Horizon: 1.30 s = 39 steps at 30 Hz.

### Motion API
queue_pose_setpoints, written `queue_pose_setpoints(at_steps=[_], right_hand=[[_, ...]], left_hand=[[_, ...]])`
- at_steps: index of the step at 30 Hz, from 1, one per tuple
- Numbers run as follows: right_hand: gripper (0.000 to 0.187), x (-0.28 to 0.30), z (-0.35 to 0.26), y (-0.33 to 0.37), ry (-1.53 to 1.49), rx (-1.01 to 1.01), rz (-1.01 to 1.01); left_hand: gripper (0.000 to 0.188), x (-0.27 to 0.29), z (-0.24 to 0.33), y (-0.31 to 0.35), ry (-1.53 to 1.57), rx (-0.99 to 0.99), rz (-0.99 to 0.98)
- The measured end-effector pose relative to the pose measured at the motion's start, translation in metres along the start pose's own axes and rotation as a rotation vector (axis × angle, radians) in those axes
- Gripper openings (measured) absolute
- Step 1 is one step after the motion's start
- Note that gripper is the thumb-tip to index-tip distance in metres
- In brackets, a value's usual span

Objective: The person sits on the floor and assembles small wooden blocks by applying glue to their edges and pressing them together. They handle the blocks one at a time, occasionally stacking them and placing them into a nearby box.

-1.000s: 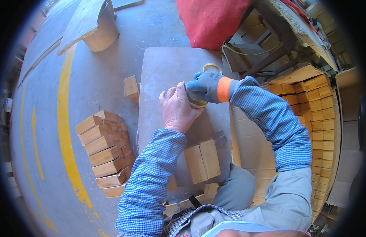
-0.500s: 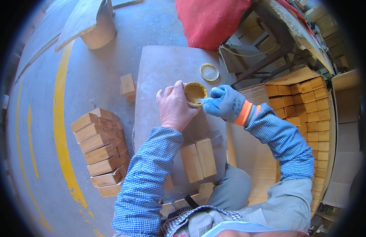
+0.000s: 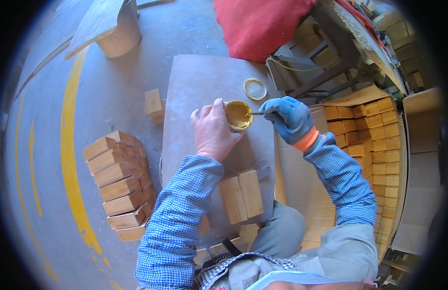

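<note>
My bare left hand (image 3: 212, 130) grips a small round tin (image 3: 238, 115) filled with yellowish paste, held over a flat grey board (image 3: 199, 82). My right hand (image 3: 289, 117), in a blue glove with an orange cuff, holds a thin stick (image 3: 255, 113) whose tip reaches into the tin. The tin's round lid (image 3: 255, 89) lies on the board just beyond the hands. Two wooden blocks (image 3: 241, 195) lie side by side on the board near my lap.
A stack of wooden blocks (image 3: 118, 176) lies on the concrete floor to the left, with a single block (image 3: 154, 103) further up. Rows of stacked blocks (image 3: 374, 145) stand to the right. A red cloth (image 3: 260, 24) hangs at the top. A yellow line (image 3: 69, 145) crosses the floor.
My right hand let go of the tin top and drew back to the right. The lid now lies on the board, the tin stands open, and the stick is dipped into it.
</note>
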State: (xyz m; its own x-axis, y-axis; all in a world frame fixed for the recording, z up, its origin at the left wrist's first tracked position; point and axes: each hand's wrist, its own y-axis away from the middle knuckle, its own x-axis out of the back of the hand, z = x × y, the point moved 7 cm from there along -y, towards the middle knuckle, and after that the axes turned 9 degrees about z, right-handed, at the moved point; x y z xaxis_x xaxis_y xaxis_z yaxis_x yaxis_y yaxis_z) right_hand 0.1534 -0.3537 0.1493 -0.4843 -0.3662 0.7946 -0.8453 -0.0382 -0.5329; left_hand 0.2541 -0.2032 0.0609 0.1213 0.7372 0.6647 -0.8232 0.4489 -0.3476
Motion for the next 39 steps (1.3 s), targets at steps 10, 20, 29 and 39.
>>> queue_pose_setpoints(at_steps=[10, 20, 29, 39], right_hand=[[0.03, -0.007, -0.003, -0.004, 0.054, 0.068, -0.091], [0.013, -0.101, -0.013, -0.032, 0.221, 0.341, -0.352], [0.01, -0.097, -0.009, -0.056, 0.268, 0.371, -0.556], [0.019, -0.11, -0.004, -0.042, 0.205, 0.25, -0.844]], left_hand=[[0.072, 0.002, 0.004, 0.0, 0.0, 0.015, -0.062], [0.064, 0.008, 0.011, -0.003, 0.02, -0.011, -0.029], [0.066, 0.007, 0.011, -0.003, 0.004, -0.004, -0.046], [0.071, 0.005, 0.009, -0.002, 0.017, 0.005, -0.07]])
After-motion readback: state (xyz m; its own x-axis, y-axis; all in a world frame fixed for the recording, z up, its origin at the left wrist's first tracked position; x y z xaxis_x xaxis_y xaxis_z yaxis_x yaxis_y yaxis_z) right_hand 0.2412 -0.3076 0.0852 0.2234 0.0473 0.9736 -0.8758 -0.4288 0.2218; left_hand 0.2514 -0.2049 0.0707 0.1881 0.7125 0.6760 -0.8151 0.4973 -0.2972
